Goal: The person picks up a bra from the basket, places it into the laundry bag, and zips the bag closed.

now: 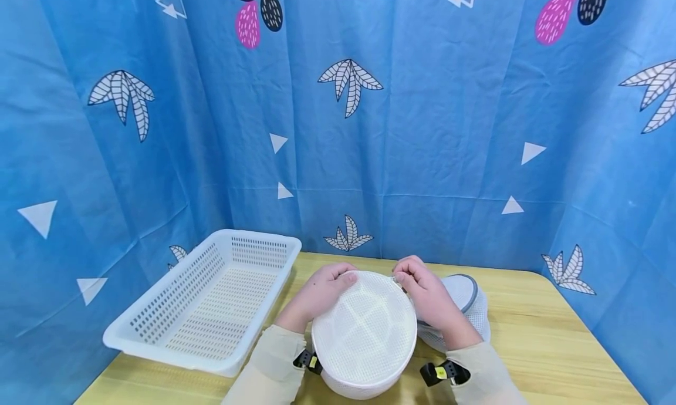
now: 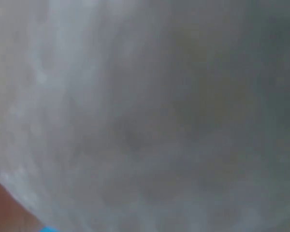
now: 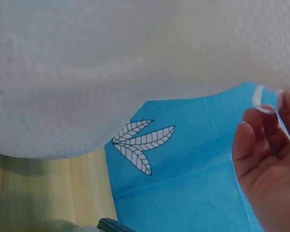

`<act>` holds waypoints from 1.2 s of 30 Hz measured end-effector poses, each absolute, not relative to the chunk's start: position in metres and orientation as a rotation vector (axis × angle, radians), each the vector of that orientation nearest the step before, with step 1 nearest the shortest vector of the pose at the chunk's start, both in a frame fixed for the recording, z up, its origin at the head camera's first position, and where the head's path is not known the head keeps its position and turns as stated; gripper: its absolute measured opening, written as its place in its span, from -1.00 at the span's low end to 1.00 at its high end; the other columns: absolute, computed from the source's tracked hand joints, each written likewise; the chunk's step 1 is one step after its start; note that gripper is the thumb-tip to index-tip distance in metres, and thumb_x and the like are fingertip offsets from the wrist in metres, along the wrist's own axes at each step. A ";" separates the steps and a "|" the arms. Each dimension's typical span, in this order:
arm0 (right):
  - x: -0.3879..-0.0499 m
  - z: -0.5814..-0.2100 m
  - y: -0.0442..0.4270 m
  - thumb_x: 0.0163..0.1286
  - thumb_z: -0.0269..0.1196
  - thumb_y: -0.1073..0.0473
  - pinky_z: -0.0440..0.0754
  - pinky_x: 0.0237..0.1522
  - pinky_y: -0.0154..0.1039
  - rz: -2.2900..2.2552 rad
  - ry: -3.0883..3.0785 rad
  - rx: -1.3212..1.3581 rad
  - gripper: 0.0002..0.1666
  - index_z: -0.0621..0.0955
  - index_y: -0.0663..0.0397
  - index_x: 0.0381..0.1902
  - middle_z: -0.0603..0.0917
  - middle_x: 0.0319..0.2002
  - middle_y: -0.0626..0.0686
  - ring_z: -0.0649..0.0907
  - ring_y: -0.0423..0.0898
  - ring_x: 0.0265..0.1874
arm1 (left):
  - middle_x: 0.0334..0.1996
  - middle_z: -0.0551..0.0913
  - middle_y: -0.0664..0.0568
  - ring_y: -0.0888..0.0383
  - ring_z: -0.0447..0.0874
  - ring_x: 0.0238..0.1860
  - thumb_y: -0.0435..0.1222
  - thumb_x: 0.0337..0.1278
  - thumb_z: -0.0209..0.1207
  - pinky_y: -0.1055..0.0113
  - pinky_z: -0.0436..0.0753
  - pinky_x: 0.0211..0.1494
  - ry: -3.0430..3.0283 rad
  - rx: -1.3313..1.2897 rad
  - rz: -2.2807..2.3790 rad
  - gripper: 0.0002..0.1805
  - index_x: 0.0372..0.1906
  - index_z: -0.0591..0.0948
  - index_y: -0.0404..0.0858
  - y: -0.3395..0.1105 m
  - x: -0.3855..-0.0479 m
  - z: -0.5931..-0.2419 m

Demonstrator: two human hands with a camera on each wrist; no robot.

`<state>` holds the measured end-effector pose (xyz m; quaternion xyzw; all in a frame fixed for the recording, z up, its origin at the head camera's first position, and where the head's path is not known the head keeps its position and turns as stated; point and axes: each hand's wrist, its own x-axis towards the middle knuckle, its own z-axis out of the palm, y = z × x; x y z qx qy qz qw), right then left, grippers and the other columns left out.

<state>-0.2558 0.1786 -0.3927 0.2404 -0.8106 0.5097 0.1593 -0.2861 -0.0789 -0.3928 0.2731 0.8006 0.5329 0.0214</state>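
A round white mesh laundry bag (image 1: 364,328) is held up in front of the person, its flat face toward the head camera. At its upper left edge the left hand (image 1: 325,287) grips the rim, thumb on the near face. Blurred white mesh (image 2: 135,121) fills nearly all of the left wrist view. On the upper right edge the right hand (image 1: 425,290) pinches the rim near the zipper. A small white loop (image 3: 263,99) shows by the right hand's fingertips (image 3: 245,137) in the right wrist view.
To the left, a white plastic basket (image 1: 253,311) with slotted sides stands on the wooden table (image 1: 554,334). Another white mesh bag with grey trim (image 1: 477,302) lies behind the right forearm. A blue patterned curtain (image 1: 438,147) hangs around the table's back and sides.
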 end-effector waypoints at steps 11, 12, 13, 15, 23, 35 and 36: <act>-0.252 -0.388 0.176 0.62 0.08 0.10 0.56 -0.39 -0.23 1.628 -2.381 0.454 -0.80 0.60 0.05 -0.03 0.59 -0.27 0.09 0.55 -0.04 -0.45 | -0.19 0.67 0.04 0.06 0.63 -0.26 0.01 0.52 0.04 0.15 0.62 -0.15 2.511 0.546 1.797 -0.69 0.04 0.66 -0.03 -0.080 -0.286 -0.390; -0.252 -0.388 0.177 0.63 0.07 0.11 0.53 -0.45 -0.24 1.642 -2.391 0.434 -0.79 0.59 0.05 0.01 0.58 -0.29 0.10 0.52 -0.05 -0.51 | -0.18 0.67 0.05 0.06 0.62 -0.24 0.02 0.52 0.04 0.15 0.60 -0.13 2.531 0.500 1.819 -0.69 0.05 0.65 -0.02 -0.080 -0.286 -0.389; -0.252 -0.387 0.176 0.63 0.06 0.11 0.51 -0.52 -0.25 1.656 -2.400 0.422 -0.78 0.58 0.04 0.05 0.56 -0.32 0.12 0.49 -0.06 -0.57 | -0.15 0.67 0.06 0.07 0.62 -0.21 0.01 0.52 0.03 0.15 0.59 -0.09 2.551 0.462 1.844 -0.70 0.05 0.65 -0.02 -0.080 -0.287 -0.389; -0.252 -0.387 0.176 0.64 0.05 0.13 0.45 -0.63 -0.25 1.678 -2.431 0.412 -0.76 0.55 0.03 0.13 0.52 -0.36 0.15 0.44 -0.06 -0.67 | -0.09 0.66 0.08 0.07 0.60 -0.13 -0.02 0.55 0.01 0.12 0.55 0.00 2.569 0.391 1.909 -0.71 0.09 0.63 -0.01 -0.080 -0.289 -0.388; -0.252 -0.388 0.174 0.59 0.13 0.11 0.60 -0.56 -0.10 1.704 -2.545 0.395 -0.48 0.34 -0.05 0.42 0.53 -0.11 0.19 0.56 0.10 -0.56 | -0.01 0.58 -0.11 -0.02 0.56 -0.01 -0.23 0.61 -0.09 0.04 0.50 0.13 2.486 0.225 2.195 -0.66 0.33 0.41 -0.15 -0.081 -0.291 -0.384; -0.252 -0.391 0.174 0.52 0.19 0.17 0.64 -0.20 -0.15 1.539 -2.569 0.342 -0.41 0.41 -0.04 0.46 0.28 0.42 0.10 0.61 -0.02 -0.12 | 0.33 0.47 -0.16 -0.12 0.46 0.29 -0.22 0.48 0.07 -0.10 0.45 0.30 2.649 0.203 1.986 -0.54 0.40 0.44 -0.17 -0.082 -0.290 -0.382; -0.253 -0.391 0.174 0.52 0.19 0.18 0.64 -0.20 -0.15 1.531 -2.567 0.355 -0.42 0.42 -0.02 0.46 0.29 0.43 0.11 0.62 -0.02 -0.10 | 0.35 0.45 -0.17 -0.14 0.43 0.32 -0.22 0.48 0.07 -0.12 0.41 0.33 2.667 0.204 1.966 -0.54 0.38 0.45 -0.17 -0.083 -0.290 -0.382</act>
